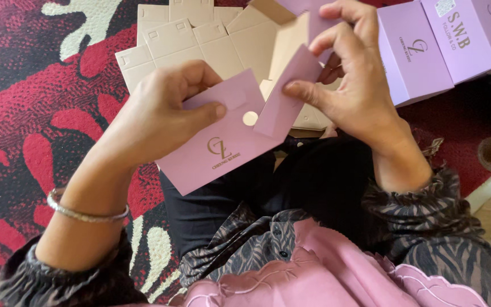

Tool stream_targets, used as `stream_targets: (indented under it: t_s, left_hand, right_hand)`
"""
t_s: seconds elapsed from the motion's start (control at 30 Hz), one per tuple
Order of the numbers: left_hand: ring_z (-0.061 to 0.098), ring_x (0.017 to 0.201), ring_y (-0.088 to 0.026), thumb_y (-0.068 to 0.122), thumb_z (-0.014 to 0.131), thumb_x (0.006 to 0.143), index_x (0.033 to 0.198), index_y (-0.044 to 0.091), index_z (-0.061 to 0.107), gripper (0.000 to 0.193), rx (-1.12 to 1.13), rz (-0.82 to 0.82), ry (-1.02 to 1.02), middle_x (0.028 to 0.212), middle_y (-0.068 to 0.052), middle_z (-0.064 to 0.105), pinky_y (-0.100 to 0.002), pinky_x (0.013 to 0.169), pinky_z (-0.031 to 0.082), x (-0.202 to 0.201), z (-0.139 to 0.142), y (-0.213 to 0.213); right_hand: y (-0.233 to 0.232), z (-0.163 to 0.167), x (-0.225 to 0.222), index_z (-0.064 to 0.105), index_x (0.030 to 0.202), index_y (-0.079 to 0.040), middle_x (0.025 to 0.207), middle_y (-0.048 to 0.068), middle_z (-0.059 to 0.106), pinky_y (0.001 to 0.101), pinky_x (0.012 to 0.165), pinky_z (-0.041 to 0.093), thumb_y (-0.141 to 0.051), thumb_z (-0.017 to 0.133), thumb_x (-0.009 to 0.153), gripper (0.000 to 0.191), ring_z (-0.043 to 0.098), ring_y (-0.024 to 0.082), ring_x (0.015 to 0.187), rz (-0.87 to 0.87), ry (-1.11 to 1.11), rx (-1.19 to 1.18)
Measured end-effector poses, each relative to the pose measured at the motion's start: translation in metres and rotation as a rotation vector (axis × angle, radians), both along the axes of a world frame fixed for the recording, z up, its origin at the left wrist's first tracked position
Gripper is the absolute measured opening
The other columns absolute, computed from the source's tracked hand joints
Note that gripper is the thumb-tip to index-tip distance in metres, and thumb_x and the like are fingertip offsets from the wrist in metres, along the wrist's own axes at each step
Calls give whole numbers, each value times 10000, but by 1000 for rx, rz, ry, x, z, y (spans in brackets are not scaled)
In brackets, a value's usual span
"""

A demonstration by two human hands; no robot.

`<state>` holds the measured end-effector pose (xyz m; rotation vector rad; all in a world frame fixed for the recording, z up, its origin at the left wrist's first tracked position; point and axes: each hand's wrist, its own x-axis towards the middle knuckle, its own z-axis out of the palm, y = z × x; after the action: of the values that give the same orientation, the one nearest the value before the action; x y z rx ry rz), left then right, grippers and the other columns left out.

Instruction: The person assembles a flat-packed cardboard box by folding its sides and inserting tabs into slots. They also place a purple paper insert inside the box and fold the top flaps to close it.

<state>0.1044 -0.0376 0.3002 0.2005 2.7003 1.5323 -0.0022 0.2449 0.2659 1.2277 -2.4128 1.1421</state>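
Red patterned carpet (18, 113) underneath. Flat cardboard blanks (188, 40) lie ahead, finished lilac boxes (439, 45) at right. Lilac box blank (223, 142) held over the lap, mid-fold. Left hand (154, 119) pinches its panel; right hand (353, 85) fingers (299, 90) grip a side flap (282, 99). Likely next: crease flap inward, tuck it.

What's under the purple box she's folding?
Behind the half-folded lilac carton, held by the left hand and right hand, flat unfolded carton blanks lie on the red patterned carpet. How many blanks lie there stays hidden.
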Motion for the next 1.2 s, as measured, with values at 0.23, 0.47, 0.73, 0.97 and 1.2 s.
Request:
stream_targets:
  t_s: [0.23, 0.47, 0.73, 0.97, 1.2]
  left_hand:
    - [713, 845, -58, 88, 692, 905, 1060, -6, 658, 184, 120, 115, 146, 938, -51, 779, -238, 749, 579, 22, -4, 6]
    - [757, 674, -154, 102, 722, 879, 1023, 31, 695, 163, -76, 152, 179, 820, -107, 771, -293, 611, 570, 36, -3, 25]
    - [694, 757, -336, 109, 774, 865, 1002, 28, 669, 191, -225, 84, 416, 827, -163, 716, -425, 655, 521, 26, -12, 40]
    - [693, 655, -234, 94, 824, 791, 1117, -5, 518, 458, -26, 159, 188, 937, -140, 723, -351, 582, 534, 13, -16, 39]
    - [697, 758, -55, -12, 737, 812, 1232, 21, 521, 474, 380, 60, -117, 918, -51, 714, -207, 609, 556, 0, -34, 32]
  right_hand:
    - [9, -12, 3, 520, 1055, -28, 1410, 70, 415, 158, 755, 599, -378, 873, 948, 508, 614, 37, 980, -144, -176, -243]
    - [-14, 0, 12, 542, 973, 10, 1334, 117, 401, 297, 926, 607, -265, 935, 884, 488, 538, 195, 1205, -195, 72, -88]
    - [-30, 41, 34, 702, 1079, -33, 1331, 144, 466, 443, 929, 477, -32, 819, 776, 325, 533, 371, 1156, 94, 180, 196]
    - [-35, 45, 29, 705, 1236, -72, 1439, 106, 493, 362, 892, 507, 60, 618, 802, 462, 608, 239, 1042, 244, 84, 230]
    - [-28, 43, 41, 675, 1322, -76, 1296, 122, 504, 342, 814, 543, -92, 821, 789, 553, 618, 245, 1025, 238, 55, 281]
